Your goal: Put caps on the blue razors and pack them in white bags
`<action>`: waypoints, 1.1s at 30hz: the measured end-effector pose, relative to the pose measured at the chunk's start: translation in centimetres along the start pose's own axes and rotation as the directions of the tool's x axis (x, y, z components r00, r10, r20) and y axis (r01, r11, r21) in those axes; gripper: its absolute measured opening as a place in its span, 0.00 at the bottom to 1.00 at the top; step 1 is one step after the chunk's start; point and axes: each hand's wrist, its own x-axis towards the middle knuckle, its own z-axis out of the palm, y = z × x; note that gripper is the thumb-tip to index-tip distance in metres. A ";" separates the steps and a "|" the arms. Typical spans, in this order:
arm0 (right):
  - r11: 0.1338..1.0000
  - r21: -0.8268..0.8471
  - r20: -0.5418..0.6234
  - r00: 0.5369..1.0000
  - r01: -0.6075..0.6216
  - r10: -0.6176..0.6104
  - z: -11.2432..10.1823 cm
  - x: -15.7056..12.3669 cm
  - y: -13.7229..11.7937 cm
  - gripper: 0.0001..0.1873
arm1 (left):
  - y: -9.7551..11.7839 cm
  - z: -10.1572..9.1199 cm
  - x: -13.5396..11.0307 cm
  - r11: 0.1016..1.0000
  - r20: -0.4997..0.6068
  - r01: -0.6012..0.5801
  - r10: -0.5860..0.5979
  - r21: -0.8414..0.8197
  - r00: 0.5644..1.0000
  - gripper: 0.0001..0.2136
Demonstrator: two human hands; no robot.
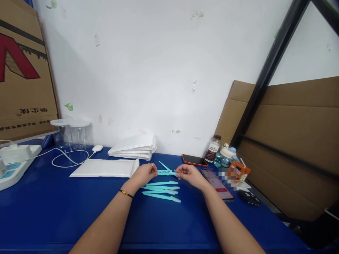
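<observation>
Both my hands meet over the middle of the blue table (53, 211). My left hand (145, 173) is closed, with a ring on one finger and a thin bracelet on the wrist. My right hand (186, 173) is closed too. Between them they pinch a small bunch of turquoise plastic sticks (166, 172), each hand at one end. One stick (164, 165) juts up and back from the bunch. Several more turquoise sticks (161, 192) lie loose on the table just below my hands.
A white padded envelope (104, 168) lies left of my hands, a stack of them (134, 146) behind. Two phones (194, 160) (217, 179), bottles (213, 148) and a small carton (239, 171) crowd the right. A power strip (16, 160), cable (69, 158) and clear jars (71, 134) sit at left. Cardboard (291, 123) leans at right.
</observation>
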 end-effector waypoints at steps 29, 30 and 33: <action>0.777 -0.626 -0.182 0.981 -0.058 -0.073 -2.1 0.2 2.3 0.03 | -0.3 0.4 0.3 0.978 -0.055 0.021 -0.010 0.207 0.998 0.04; 0.838 -0.546 -0.168 0.983 -0.029 -0.075 -1.9 0.2 2.0 0.04 | -0.2 0.4 0.2 0.986 -0.064 0.020 -0.010 0.167 0.998 0.04; 0.947 -0.313 -0.097 0.990 0.064 -0.099 -1.0 0.1 1.0 0.07 | 0.1 0.3 0.2 0.996 -0.093 0.021 -0.013 0.087 0.996 0.05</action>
